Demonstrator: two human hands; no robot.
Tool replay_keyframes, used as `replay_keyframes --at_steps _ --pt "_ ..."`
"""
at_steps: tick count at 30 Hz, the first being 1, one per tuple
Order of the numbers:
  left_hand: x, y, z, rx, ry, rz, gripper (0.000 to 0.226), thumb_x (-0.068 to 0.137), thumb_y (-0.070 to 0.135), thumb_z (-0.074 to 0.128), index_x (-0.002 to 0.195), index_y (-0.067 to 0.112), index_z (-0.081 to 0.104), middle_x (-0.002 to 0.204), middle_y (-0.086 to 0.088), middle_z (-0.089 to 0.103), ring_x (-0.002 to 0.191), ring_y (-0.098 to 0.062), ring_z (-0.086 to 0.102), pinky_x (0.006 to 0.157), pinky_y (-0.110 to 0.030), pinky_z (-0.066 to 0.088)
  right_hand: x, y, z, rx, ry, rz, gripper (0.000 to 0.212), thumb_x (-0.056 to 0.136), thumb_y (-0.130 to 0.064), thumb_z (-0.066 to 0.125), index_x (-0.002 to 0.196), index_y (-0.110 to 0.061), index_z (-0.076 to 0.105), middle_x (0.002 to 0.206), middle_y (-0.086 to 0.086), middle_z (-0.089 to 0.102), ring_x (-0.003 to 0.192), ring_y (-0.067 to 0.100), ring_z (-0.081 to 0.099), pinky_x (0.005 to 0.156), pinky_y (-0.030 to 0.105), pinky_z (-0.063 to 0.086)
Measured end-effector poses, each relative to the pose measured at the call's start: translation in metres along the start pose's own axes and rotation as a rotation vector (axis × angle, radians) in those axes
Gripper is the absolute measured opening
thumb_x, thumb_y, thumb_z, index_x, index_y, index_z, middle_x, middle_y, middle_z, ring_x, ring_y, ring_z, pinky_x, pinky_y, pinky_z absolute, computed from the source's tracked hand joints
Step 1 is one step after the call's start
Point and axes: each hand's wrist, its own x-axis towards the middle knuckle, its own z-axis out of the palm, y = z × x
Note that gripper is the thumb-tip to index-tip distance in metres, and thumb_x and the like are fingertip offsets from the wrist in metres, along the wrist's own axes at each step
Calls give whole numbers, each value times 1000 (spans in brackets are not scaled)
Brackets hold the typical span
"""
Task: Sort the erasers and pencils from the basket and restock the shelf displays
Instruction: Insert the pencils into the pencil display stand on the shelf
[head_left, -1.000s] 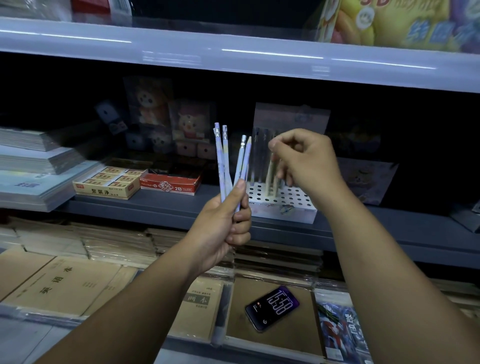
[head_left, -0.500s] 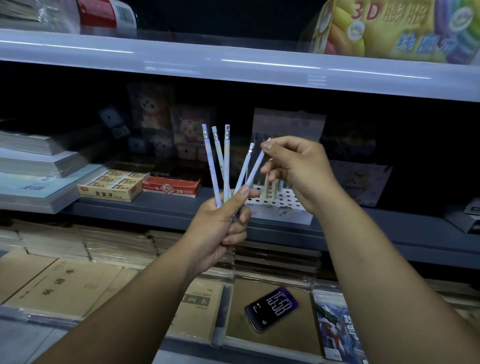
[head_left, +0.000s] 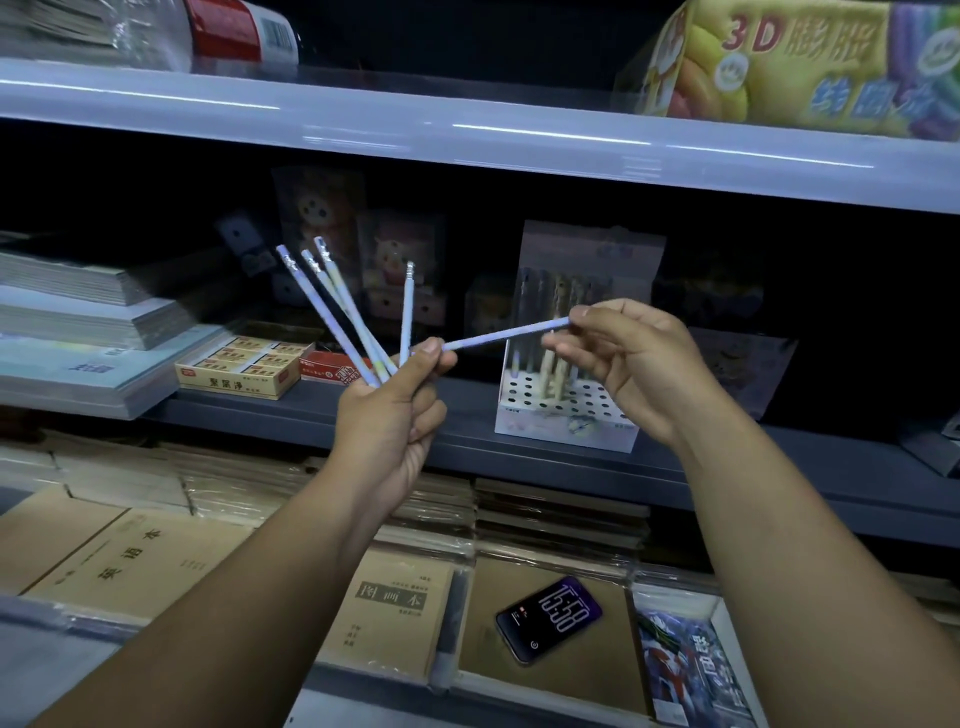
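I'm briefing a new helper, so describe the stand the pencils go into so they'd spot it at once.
On the dark grey middle shelf, look right of the yellow eraser box and the red box. The pencil stand is a white block with a pale backing card, behind the right hand. Only it has a top full of round holes, a few pencils standing in them.

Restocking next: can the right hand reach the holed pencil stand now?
Likely yes: the right hand, pinching a pencil, is just before the stand, nothing between; the left hand holds its other end.

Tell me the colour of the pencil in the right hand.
The pencil is pale lilac-blue; head view shows it.
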Motion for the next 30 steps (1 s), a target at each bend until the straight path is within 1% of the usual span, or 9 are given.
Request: replay_keyframes --at_steps 3,6,8,12,16,22,24,28,30 --pt "2 4 -5 -52 17 10 11 95 10 67 101 0 66 85 -11 68 39 -1 30 35 -13 25 -5 1 -7 -142 -159 100 9 91 -1 66 95 7 67 85 22 72 70 22 74 61 19 59" --pt "4 6 -9 -62 3 4 21 96 11 66 112 -2 65 86 -10 68 39 -1 30 34 -13 25 -8 7 -6 -299 -258 175 11 86 -2 72 93 6 71 88 25 72 67 23 71 57 20 59" --pt "4 6 -10 -52 3 2 23 96 11 66 114 -3 66 86 -10 69 39 -1 30 34 -13 25 -8 14 -2 -340 -269 191 13 85 -1 73 94 7 71 88 26 72 67 26 72 55 22 59" --pt "2 0 -7 -9 -8 -5 16 94 10 67 106 -1 68 87 -11 71 40 0 31 35 -13 24 -7 24 9 -336 -268 156 12 86 0 72 94 8 68 90 27 72 69 29 72 54 25 58" --pt "-2 -6 -2 56 -19 -22 22 94 10 69 111 -2 68 84 -9 72 40 -1 28 36 -14 22 -7 30 20 -367 -291 128 12 86 0 73 93 7 66 87 24 73 68 30 71 53 27 57" --pt "-3 -9 -6 111 -79 -68 37 91 16 73 119 -7 65 68 -2 51 41 -4 26 36 -16 21 -8 38 25 -535 -389 138 20 87 -10 76 95 6 66 88 19 74 76 32 73 63 35 55" --pt "-3 -10 -6 145 -99 -86 37 89 16 74 117 -7 67 66 -2 46 41 -4 25 36 -16 20 -6 35 25 -525 -353 126 17 90 -13 74 95 2 69 85 16 73 73 31 71 60 34 53" --pt "-5 -15 -6 245 -128 -130 42 86 17 76 116 -11 67 62 -1 40 41 -5 22 38 -18 16 2 29 26 -416 -136 -7 9 91 -14 73 94 -5 72 84 12 73 62 25 65 51 29 47" --pt "-5 -18 -6 284 -148 -161 42 86 17 76 115 -12 67 61 -1 39 41 -5 21 38 -18 16 6 28 27 -370 -110 -50 11 91 -12 73 98 -4 73 87 13 74 61 23 63 50 27 45"
